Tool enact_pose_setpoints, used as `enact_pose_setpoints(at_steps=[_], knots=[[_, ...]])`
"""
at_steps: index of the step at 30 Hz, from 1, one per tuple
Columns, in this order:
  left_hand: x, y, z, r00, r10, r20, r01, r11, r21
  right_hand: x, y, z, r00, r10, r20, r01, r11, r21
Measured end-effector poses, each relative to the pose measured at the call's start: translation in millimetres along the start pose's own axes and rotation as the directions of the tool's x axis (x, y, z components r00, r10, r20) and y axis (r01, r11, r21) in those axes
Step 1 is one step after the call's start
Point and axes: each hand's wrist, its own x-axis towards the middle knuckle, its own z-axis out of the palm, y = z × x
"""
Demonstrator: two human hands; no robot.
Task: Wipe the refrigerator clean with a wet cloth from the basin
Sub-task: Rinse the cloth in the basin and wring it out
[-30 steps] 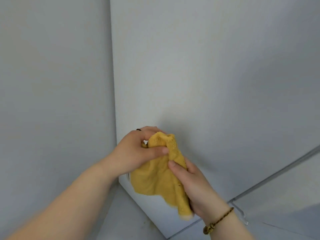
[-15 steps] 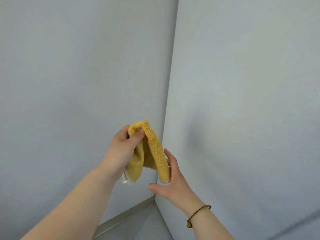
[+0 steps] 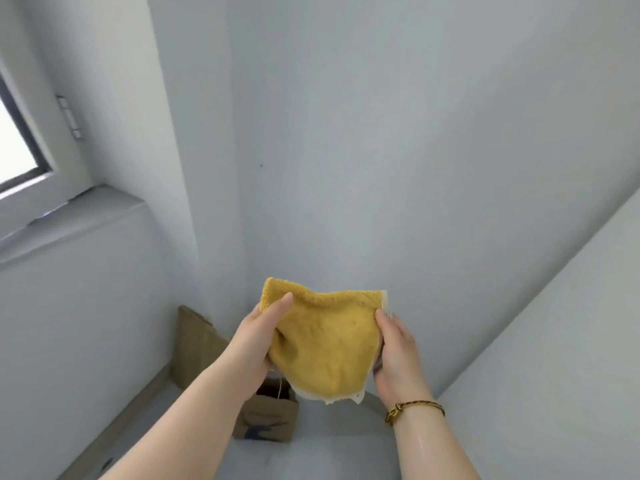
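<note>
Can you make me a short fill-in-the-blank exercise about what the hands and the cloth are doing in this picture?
1. The cloth spread between the two hands is ____ in colour.
2. The braided bracelet is worn on the ____ wrist.
3. The left hand and the right hand hold the cloth by its two ____.
4. On the floor below the hands stands a brown paper ____.

Missing words: yellow; right; sides; bag

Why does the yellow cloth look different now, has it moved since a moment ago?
Yes. The cloth is now spread between the left hand and right hand, turned away from the wall corner.
</note>
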Motion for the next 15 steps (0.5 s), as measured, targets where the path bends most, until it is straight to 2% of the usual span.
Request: enact_pose_setpoints(at_steps=[4,6,9,12,15], knots=[[-47,-4,-56,0.978,0.029,-0.208,-0.057,0.990,-0.131,-15,31,51,0.958,0.102,0.268,-0.069,0.989,-0.131],[-82,-7,-91,0.934,0.074,-0.349,-0.139,0.977,-0.163,-34,54,83,0.879,0.204,0.432,-0.091,0.959,-0.268],[-136,-20,-139,0.851,0.113,-0.513,-0.228,0.959,-0.167,-73,88,122,0.731,0.317,0.604,-0.030,0.899,-0.436],[-201,-47,-180,0.757,0.111,-0.643,-0.274,0.949,-0.159,-127,124,151,0.626,0.347,0.698,0.050,0.876,-0.480],[-281,-90,-214,0.651,0.030,-0.758,-0.293,0.932,-0.214,-204,171,167,0.500,0.437,0.748,0.088,0.833,-0.546]])
